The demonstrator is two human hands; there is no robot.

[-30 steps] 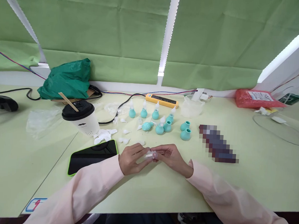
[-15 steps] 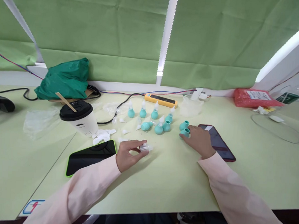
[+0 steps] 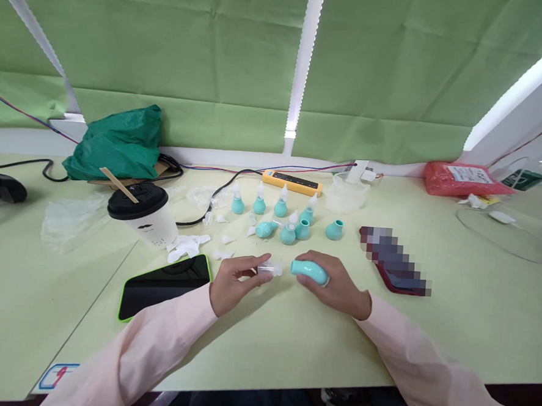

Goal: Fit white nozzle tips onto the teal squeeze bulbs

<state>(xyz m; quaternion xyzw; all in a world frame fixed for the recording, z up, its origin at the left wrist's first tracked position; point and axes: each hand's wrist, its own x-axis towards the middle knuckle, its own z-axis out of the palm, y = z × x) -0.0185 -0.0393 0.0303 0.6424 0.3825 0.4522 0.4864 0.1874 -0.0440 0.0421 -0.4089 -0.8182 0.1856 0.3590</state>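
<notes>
My left hand (image 3: 233, 284) pinches a small clear plastic tip (image 3: 269, 267) just above the pale green table (image 3: 290, 333). My right hand (image 3: 334, 285) is wrapped round a teal rubber bulb (image 3: 310, 270) lying sideways, its open neck facing the clear tip a short gap away. Behind my hands stand several more teal bulbs, some with white tips fitted (image 3: 289, 228). One bare teal bulb (image 3: 334, 230) sits alone to their right. Loose white tips (image 3: 225, 239) lie scattered to the left of the group.
A black phone in a green case (image 3: 165, 285) lies left of my left hand, a second phone (image 3: 396, 263) right of my right hand. A lidded coffee cup (image 3: 144, 215), green bag (image 3: 116, 141), yellow power strip (image 3: 292, 181), clear tub (image 3: 347, 194) and red packet (image 3: 465, 178) stand farther back.
My right hand reached out to the bare bulbs by the right phone, picked one up and brought it back beside the clear tip. My left hand kept hold of the tip.
</notes>
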